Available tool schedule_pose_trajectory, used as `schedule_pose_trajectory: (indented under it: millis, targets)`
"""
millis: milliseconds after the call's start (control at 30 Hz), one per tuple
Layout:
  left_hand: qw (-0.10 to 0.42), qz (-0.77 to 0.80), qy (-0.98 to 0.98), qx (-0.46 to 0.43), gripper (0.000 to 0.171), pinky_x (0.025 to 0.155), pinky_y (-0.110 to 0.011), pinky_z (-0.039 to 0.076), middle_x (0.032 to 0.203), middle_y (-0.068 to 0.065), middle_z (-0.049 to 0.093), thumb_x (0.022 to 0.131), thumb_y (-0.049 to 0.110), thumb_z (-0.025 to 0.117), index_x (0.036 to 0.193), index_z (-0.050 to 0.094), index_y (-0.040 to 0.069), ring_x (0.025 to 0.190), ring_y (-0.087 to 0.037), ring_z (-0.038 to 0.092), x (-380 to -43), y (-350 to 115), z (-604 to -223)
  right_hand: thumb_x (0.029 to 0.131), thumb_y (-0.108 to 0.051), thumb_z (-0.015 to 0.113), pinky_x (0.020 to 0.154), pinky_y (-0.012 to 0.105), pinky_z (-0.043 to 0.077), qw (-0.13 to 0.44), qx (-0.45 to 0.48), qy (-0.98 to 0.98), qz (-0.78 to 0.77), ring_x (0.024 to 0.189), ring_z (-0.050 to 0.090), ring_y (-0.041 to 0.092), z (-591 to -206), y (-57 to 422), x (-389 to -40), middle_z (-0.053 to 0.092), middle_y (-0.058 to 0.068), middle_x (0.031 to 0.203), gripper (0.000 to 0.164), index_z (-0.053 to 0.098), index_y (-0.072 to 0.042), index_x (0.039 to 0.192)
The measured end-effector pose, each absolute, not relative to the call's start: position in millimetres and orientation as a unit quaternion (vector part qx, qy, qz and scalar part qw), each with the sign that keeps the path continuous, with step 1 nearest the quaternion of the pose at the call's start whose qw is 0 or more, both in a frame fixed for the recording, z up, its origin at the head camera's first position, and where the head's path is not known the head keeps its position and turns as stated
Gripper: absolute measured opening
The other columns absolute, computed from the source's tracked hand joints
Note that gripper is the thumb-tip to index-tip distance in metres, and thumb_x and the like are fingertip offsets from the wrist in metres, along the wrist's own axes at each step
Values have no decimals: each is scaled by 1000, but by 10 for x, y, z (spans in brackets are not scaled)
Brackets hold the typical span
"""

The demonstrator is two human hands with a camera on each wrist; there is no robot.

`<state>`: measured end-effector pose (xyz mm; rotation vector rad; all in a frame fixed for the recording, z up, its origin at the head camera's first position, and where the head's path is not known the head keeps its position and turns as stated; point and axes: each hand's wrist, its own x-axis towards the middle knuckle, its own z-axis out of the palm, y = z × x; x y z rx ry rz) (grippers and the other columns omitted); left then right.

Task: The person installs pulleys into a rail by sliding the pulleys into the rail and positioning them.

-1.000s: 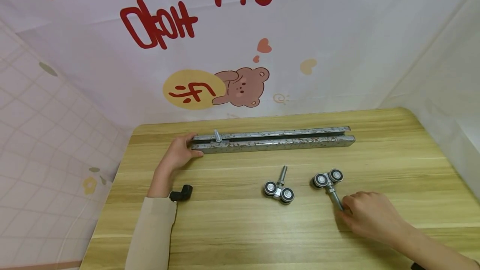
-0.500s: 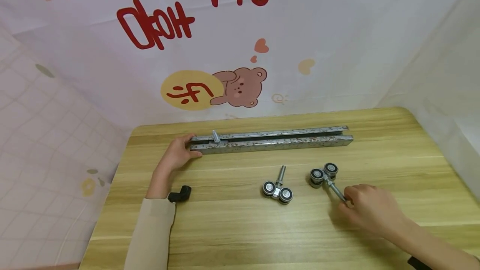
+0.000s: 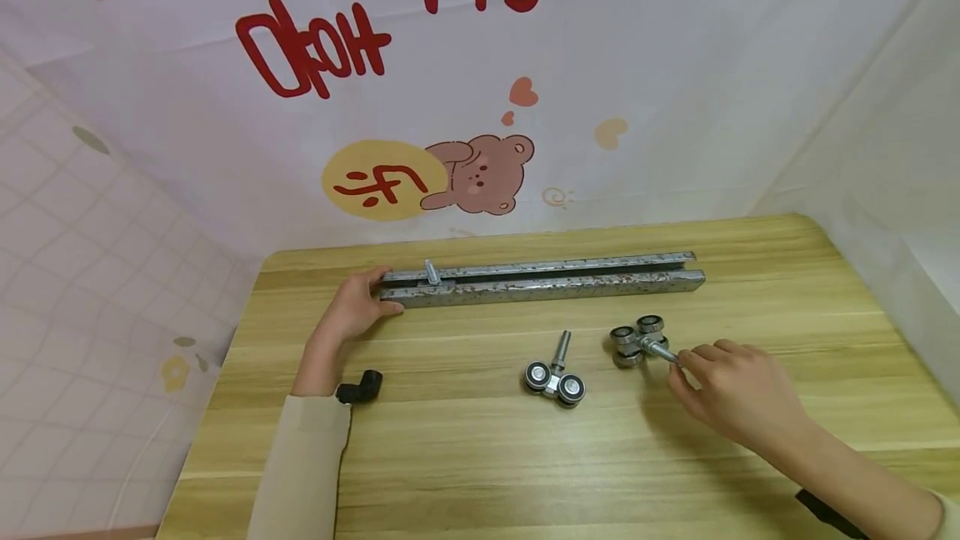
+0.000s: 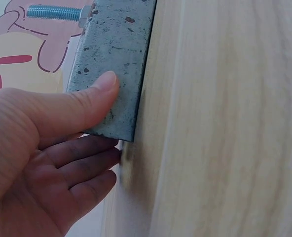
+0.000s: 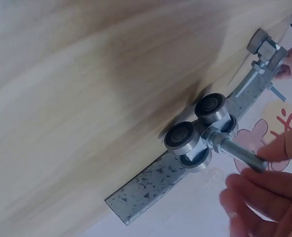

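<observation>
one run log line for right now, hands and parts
left hand: grips rail at one end | right hand: holds roller by stem | second roller: lies on table | bolt: sticks up from rail

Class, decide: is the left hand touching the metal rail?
Touching. In the left wrist view, the left hand lays its thumb on the side of the metal rail.

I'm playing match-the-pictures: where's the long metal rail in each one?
Head: the rail lies just below centre.
Left wrist: the rail, upper middle, cut off on top.
Right wrist: rail slants from lower left to upper right, partly hidden.
Shared landmark: the bolt sticking out of it.
</observation>
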<state>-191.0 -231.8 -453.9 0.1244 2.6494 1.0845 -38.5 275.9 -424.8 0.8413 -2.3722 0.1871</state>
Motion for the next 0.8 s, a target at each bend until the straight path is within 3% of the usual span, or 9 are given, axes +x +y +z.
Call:
schedule_pose_trajectory:
  millis: [300, 633, 700, 800]
  targets:
    - [141, 375, 915, 40, 80, 120, -57, 33, 162, -25, 40, 94, 13, 81, 161, 38, -1, 152, -42, 33, -1913, -2302, -4528, 106, -32, 45, 40, 40, 52, 328, 334, -879, 87, 55, 69, 26, -4250, 2682, -530, 75, 11, 74, 54, 80, 1, 82]
    - [140, 373, 916, 46, 81, 120, -58, 34, 162, -26, 40, 94, 14, 81, 161, 38, -1, 151, -43, 34, -1903, -2321, -4540, 110, -45, 43, 43, 39, 54, 296, 305, -891, 161, 59, 71, 22, -4305, 2642, -713, 77, 13, 83, 63, 83, 2, 95]
    - [139, 373, 916, 45, 81, 119, -58, 34, 161, -26, 41, 94, 14, 81, 161, 38, -1, 150, -43, 35, -1904, -2322, -4542, 109, -42, 50, 44, 39, 54, 284, 297, -894, 181, 60, 71, 21, -4317, 2627, -746, 78, 13, 86, 55, 82, 2, 99]
    - [136, 372, 917, 45, 80, 120, -58, 34, 160, -26, 42, 94, 14, 81, 160, 39, -2, 150, -43, 35, -1905, -2318, -4545, 100, -26, 68, 45, 38, 53, 268, 283, -897, 207, 61, 71, 21, -4336, 2613, -790, 78, 12, 88, 30, 82, 0, 101]
